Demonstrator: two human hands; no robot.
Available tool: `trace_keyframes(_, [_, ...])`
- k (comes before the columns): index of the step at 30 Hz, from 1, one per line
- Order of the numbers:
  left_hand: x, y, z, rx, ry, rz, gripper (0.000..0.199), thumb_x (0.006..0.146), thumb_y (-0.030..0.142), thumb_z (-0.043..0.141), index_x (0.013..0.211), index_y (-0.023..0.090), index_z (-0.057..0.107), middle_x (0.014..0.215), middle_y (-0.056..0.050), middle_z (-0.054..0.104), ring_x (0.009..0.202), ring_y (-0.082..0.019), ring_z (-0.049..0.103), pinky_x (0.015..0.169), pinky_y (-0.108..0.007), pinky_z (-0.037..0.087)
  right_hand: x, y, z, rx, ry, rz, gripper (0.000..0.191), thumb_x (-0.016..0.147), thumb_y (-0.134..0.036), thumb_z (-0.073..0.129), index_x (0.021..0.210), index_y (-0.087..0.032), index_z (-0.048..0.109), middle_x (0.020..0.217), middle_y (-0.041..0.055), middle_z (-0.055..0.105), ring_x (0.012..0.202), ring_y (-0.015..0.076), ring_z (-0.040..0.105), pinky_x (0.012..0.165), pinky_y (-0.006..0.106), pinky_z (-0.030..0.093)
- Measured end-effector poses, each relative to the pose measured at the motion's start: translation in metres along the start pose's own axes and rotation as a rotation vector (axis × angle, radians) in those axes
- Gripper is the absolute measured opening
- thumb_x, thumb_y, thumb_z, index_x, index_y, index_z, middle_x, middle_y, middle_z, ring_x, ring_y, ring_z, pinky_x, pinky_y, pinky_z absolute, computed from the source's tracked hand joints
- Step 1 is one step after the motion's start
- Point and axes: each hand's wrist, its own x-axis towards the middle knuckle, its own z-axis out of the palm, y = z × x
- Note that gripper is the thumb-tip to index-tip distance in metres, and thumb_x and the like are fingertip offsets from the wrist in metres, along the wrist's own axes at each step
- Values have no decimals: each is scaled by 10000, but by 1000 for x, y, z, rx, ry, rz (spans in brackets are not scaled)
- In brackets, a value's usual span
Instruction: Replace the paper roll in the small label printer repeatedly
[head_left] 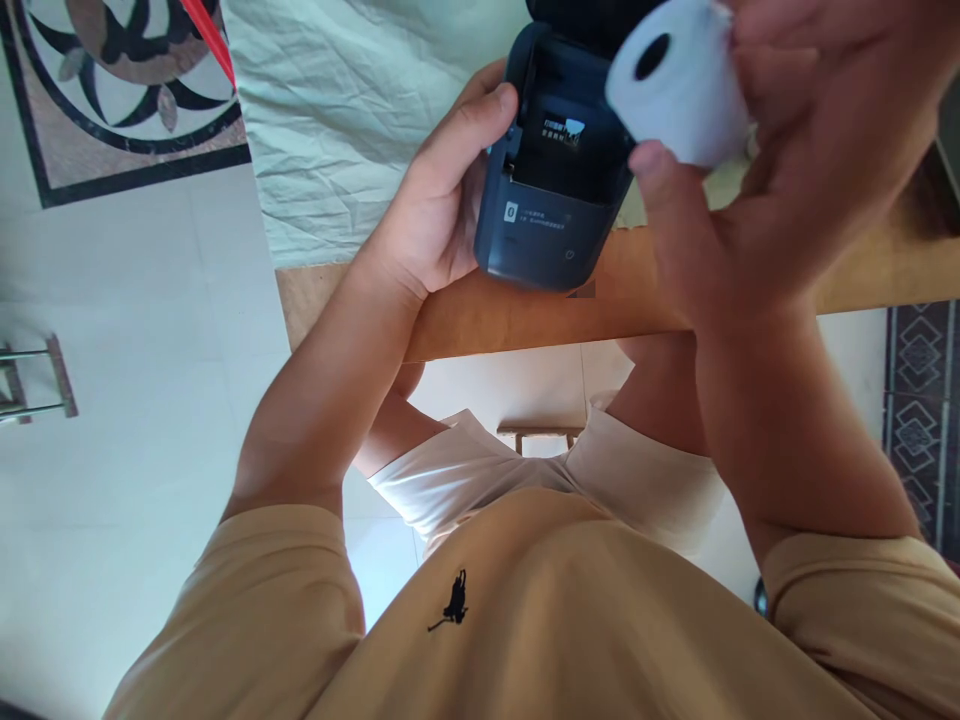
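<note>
My left hand [457, 170] is closed round the left side of a dark portable label printer [547, 225], its thumb on the rim. The printer's lid is up at the top of the view, and its paper bay shows with a small printed label inside. In my right hand [787, 170] is a white paper roll [679, 85], gripped between thumb and fingers, its dark core hole facing left. The roll overlaps the bay's upper right edge; I cannot tell whether it touches the printer. Some of the right fingers are blurred at the top edge.
A pale green cloth [322, 130] covers much of the wooden table [630, 290], whose front edge runs just below the printer. A red strip [210, 40] lies at the upper left. Part of a stool [37, 380] shows on the tiled floor, and a dark object stands at the right edge.
</note>
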Motion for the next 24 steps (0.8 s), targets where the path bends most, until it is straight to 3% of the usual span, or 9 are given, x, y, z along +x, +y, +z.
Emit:
trace_keyframes(2, [-2,1,2,-46,14,-19,174,882,296,454,862,273,626,998,-10,715,1178,-252,639,818,-380,578,9,-10,6,-340,-79,-276,356,861,-446,568,1137,-223,606,1144,-32,643,1115,221,605,966,399,488])
trace_keyframes(3, [-2,2,3,-60,21,-24,160,881,290,468,853,277,624,1010,-6,717,1191,-251,634,820,-378,580,13,-15,8,-435,-139,-328,341,885,-416,526,1142,-199,585,1168,-13,631,1083,204,625,948,383,507])
trace_keyframes(9, [-1,1,1,-83,12,-15,204,896,277,429,851,250,626,994,-9,704,1192,-254,639,811,-377,593,26,-36,17,-624,-299,-154,314,859,-298,509,1116,-125,558,1194,40,583,1222,236,577,1084,425,475])
trace_keyframes(12, [0,3,-1,-91,-33,-66,229,928,252,404,852,215,617,988,-7,684,1167,-252,658,820,-367,590,28,-37,18,-597,-342,-163,292,865,-263,515,1108,-116,578,1175,30,610,1221,222,580,1075,413,475])
trace_keyframes(14, [0,3,-1,-90,-27,-70,239,928,260,405,837,226,624,952,-6,681,1160,-260,663,800,-366,594,27,-34,18,-536,-330,-216,243,890,-261,502,1064,-128,607,1182,22,623,1202,189,589,1030,365,497])
trace_keyframes(17, [0,1,1,-70,23,-15,194,877,311,469,807,273,645,906,-15,706,1176,-276,651,770,-367,600,23,-29,17,-469,-214,-359,220,917,-265,473,962,-129,639,1159,53,612,1122,161,601,939,317,519])
trace_keyframes(21, [1,-3,0,18,23,21,182,841,329,489,781,304,659,865,-27,717,1176,-274,646,771,-367,591,10,-22,16,-452,-92,-528,252,938,-287,438,901,-147,643,1026,63,608,1038,174,607,907,362,522])
trace_keyframes(24, [0,-3,-4,90,-10,25,175,823,340,511,844,312,682,903,-32,707,1155,-272,654,715,-339,575,0,-18,19,-454,-72,-538,222,929,-329,463,876,-208,641,982,23,612,964,160,605,856,382,525])
